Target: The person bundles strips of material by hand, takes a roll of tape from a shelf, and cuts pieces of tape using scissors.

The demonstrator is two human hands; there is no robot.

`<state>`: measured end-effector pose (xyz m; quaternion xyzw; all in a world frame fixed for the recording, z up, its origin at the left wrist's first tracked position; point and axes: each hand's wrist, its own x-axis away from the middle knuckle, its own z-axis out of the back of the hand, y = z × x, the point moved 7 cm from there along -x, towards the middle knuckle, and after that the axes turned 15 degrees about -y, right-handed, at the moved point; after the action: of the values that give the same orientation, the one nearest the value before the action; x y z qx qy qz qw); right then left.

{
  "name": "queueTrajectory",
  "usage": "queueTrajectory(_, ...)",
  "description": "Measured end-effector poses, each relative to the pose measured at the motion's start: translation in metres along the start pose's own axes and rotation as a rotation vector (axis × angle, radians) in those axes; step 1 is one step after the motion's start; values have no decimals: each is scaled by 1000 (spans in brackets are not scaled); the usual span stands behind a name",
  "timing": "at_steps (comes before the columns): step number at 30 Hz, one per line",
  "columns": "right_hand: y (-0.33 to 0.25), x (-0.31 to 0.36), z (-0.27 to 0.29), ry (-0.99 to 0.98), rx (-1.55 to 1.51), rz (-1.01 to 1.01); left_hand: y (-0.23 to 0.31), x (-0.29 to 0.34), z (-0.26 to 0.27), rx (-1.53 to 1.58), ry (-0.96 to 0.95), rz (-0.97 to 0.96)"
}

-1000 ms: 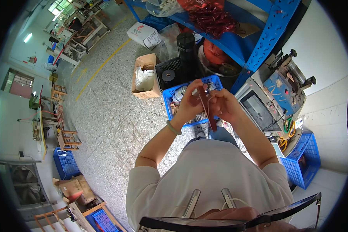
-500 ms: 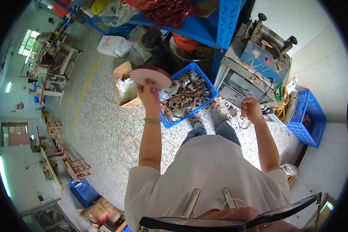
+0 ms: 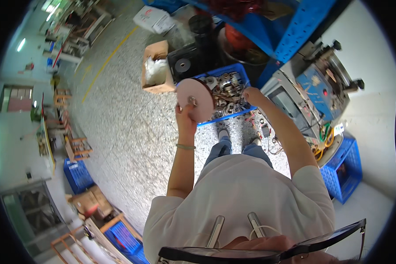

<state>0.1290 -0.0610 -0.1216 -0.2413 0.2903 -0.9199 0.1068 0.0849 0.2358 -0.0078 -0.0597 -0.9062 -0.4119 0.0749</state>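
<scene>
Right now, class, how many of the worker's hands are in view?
2: the left hand, holding the pinkish disc, and the right hand, by the right edge of the blue basket.

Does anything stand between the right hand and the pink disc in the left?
Nothing visible stands between the right hand and the pink disc in the left hand; metal parts in the blue basket show behind the gap.

Head camera: fisheye, facing down from above the shirt [image 3: 246, 189], which lies nearer the lens than left hand [image 3: 186, 119] and right hand [image 3: 254, 96]. Floor [image 3: 119, 123] lies beyond the hands; field extends past the right hand to the machine [image 3: 314, 88]
</scene>
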Motion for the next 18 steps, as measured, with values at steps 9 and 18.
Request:
queueTrajectory(9, -57, -85, 30, -60, 255, -43, 10, 51, 48, -158, 187, -17)
queueTrajectory(18, -76, -119, 29, -204, -532, 122, 35, 36, 71, -149, 158, -55)
